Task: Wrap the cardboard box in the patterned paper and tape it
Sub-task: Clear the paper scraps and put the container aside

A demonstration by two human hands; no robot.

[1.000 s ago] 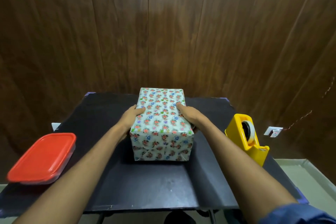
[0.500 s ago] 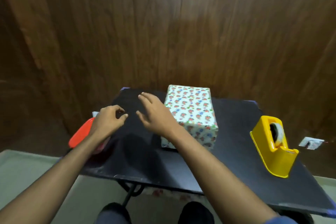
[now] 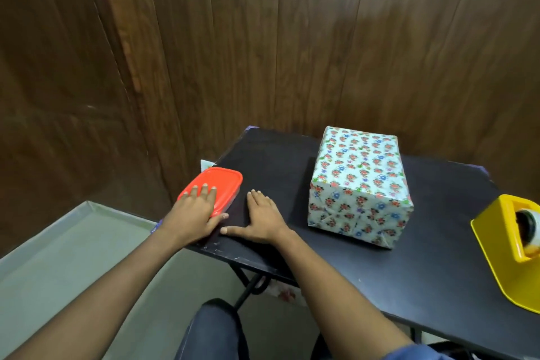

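While the wrapped box (image 3: 361, 184) sits untouched, left hand (image 3: 195, 215) lies flat on the red lid (image 3: 216, 187), right hand (image 3: 263, 221) flat on the table (image 3: 409, 257).

No lettering, label, brand or number can be read anywhere in the head view: the box wrapped in pale paper (image 3: 360, 184) bears only a repeated print of small red and blue flowers, the glossy yellow plastic tape dispenser (image 3: 510, 254) shows plain faces, and the red plastic lid of the food container (image 3: 222, 188) carries no visible marking
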